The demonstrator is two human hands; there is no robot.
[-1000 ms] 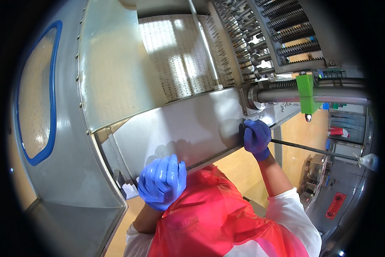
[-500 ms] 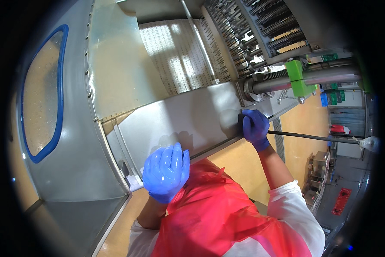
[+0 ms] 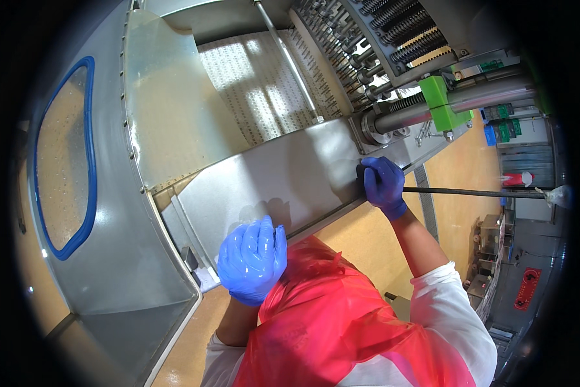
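My right hand (image 3: 383,187), in a blue glove, is closed around the end of a black hose (image 3: 470,192). A dark end piece pokes out past the thumb side, close to the steel front panel (image 3: 270,180) of a large machine. The hose runs off to the right. At the panel's near edge, my left hand (image 3: 252,260) wears a wet, shiny blue glove. Its back faces up and the fingers stretch forward over the edge, with nothing visible in them. Beyond the panel lies a pale, perforated conveyor belt (image 3: 257,77).
A metal rod (image 3: 286,61) crosses above the belt. Rows of needles and springs (image 3: 406,29) stand at the far right, beside a shaft with a green block (image 3: 438,103). On the left is a steel housing with a blue-rimmed window (image 3: 91,148). Tan floor (image 3: 367,248) lies below.
The whole view has tilted slightly. Both hands keep nearly the same places at the machine's edge, and the right hand still grips the hose.
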